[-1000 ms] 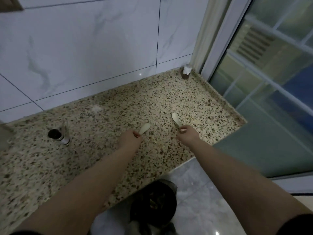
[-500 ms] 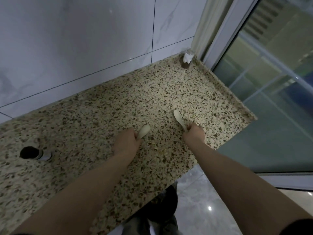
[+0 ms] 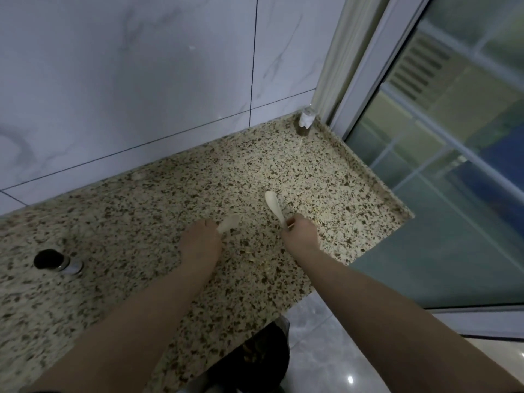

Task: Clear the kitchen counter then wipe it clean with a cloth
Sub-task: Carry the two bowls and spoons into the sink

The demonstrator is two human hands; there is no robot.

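Observation:
Each of my hands holds a small pale spoon over the speckled granite counter [image 3: 127,217]. My left hand [image 3: 200,241] is closed on the handle of the left spoon [image 3: 230,222], whose bowl points up and to the right. My right hand [image 3: 300,232] pinches the handle of the right spoon [image 3: 273,205], its bowl pointing away from me toward the wall. Both spoons sit low over the counter's right half; I cannot tell whether they touch it. No cloth is in view.
A round hole with a metal ring [image 3: 54,260] sits at the counter's left. A small bottle with a white top [image 3: 305,123] stands in the far right corner. A glass window [image 3: 439,154] borders the right end. A dark bin [image 3: 255,358] stands below the front edge.
The view shifted slightly up and right. Both hands stayed closed on their spoons in nearly the same spot over the counter.

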